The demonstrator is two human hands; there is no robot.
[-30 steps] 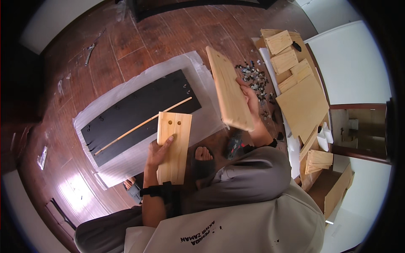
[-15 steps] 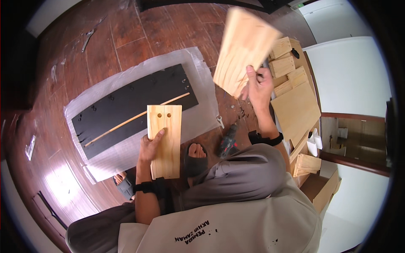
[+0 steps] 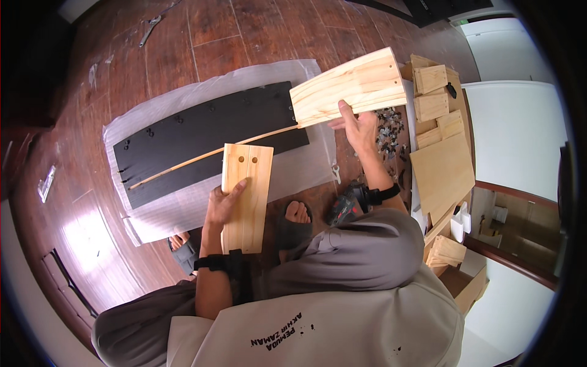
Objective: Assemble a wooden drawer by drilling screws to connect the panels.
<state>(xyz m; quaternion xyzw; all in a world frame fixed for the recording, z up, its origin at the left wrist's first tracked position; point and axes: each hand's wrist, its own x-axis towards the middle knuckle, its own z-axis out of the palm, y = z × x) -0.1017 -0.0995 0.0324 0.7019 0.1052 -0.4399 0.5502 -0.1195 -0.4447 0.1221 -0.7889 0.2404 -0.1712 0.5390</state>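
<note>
My left hand grips an upright pale wooden board by its left edge, thumb across its face. This board has two round holes near the top and a line down its length. In my right hand is another pale wooden board, tilted sideways, with small holes at its right end. Its left end overlaps the view of a black panel, which lies on a white foam sheet. A thin wooden strip lies slantwise across the panel; its upper end meets the right-hand board's outline.
Beside my foot stands a power drill. A pile of small hardware lies on the floor, near a small wrench. Stacked wooden pieces and a larger wooden panel fill the right side, above an open cardboard box.
My right hand has lowered its board and turned it from steep to nearly level, uncovering the hardware pile. The left hand keeps its hold on its board. The whole view has shifted slightly.
</note>
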